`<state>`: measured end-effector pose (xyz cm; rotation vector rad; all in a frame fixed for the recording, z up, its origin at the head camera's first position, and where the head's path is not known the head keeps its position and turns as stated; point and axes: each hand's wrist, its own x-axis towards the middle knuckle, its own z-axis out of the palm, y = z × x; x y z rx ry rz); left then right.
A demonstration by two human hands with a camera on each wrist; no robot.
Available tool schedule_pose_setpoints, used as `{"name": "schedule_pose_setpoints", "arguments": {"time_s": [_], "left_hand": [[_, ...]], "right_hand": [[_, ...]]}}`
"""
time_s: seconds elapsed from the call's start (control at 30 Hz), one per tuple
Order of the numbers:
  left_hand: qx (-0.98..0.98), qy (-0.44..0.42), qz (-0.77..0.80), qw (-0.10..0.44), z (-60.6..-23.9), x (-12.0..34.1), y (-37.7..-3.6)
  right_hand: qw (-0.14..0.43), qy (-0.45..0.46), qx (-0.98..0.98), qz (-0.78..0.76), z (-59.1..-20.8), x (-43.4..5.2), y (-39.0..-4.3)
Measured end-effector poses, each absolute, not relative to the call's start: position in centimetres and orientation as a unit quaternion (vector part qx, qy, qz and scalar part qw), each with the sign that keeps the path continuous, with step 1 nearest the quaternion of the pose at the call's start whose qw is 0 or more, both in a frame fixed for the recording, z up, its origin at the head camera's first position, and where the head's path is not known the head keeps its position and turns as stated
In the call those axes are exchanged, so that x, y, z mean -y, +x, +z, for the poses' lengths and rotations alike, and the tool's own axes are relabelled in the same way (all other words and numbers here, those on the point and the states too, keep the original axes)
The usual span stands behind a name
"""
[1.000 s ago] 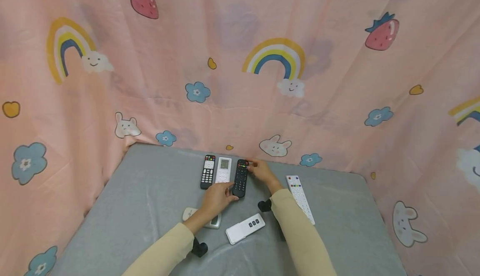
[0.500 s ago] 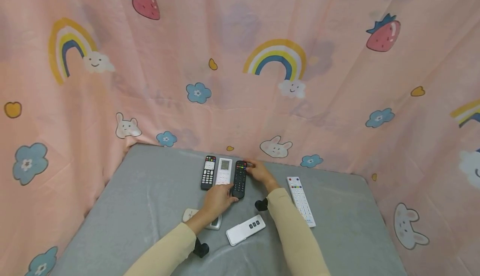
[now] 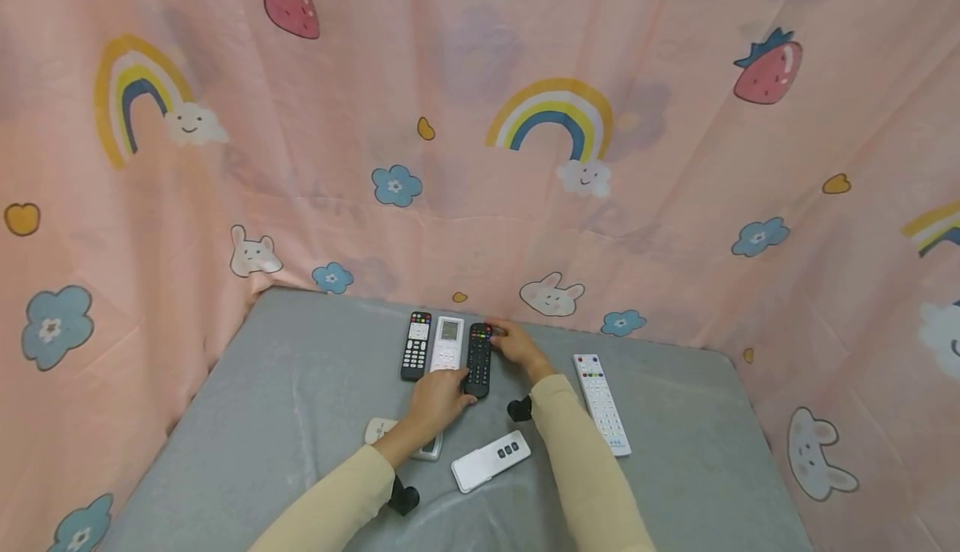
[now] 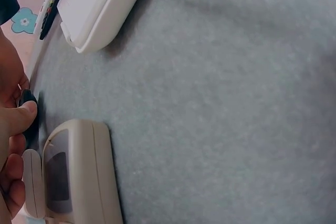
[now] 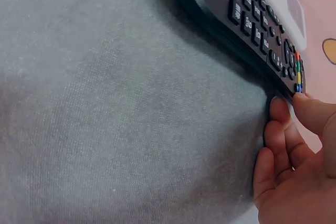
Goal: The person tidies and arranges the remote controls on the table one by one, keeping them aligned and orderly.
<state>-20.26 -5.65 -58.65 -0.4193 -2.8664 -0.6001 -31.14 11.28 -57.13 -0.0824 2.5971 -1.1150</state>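
A black remote point(image 3: 477, 358) lies on the grey cloth-covered table point(image 3: 300, 385), lengthwise away from me. It is the right one of a row of three. My left hand point(image 3: 442, 393) pinches its near end, and in the left wrist view the thumb point(image 4: 18, 119) presses on that dark end. My right hand point(image 3: 512, 342) holds the far end. The right wrist view shows its curled fingertips point(image 5: 307, 111) against the coloured-button end of the black remote point(image 5: 247, 30). A white remote with a screen point(image 3: 447, 342) lies just left of the black one.
A black-and-white remote point(image 3: 416, 345) lies leftmost in the row. A long white remote point(image 3: 600, 402) lies to the right, and a white three-button remote point(image 3: 491, 459) lies near me. A small pale remote point(image 3: 381, 429) sits under my left forearm. Pink patterned cloth point(image 3: 480, 160) walls in the table.
Both hands have nudged the black remote slightly left, narrowing the gap to the white screen remote. Nothing else has moved.
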Motion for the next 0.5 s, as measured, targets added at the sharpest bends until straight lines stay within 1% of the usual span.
{"name": "schedule_pose_setpoints", "arguments": {"time_s": [0.23, 0.5], "left_hand": [[0.963, -0.137, -0.209, 0.097, -58.83, 5.70, -20.30], [0.963, -0.138, -0.209, 0.097, -58.83, 5.70, -20.21]], "right_hand": [[0.139, -0.046, -0.915, -0.376, -57.08, -11.09, -30.83], [0.130, -0.042, -0.921, -0.365, -57.36, -11.04, -30.70]]}}
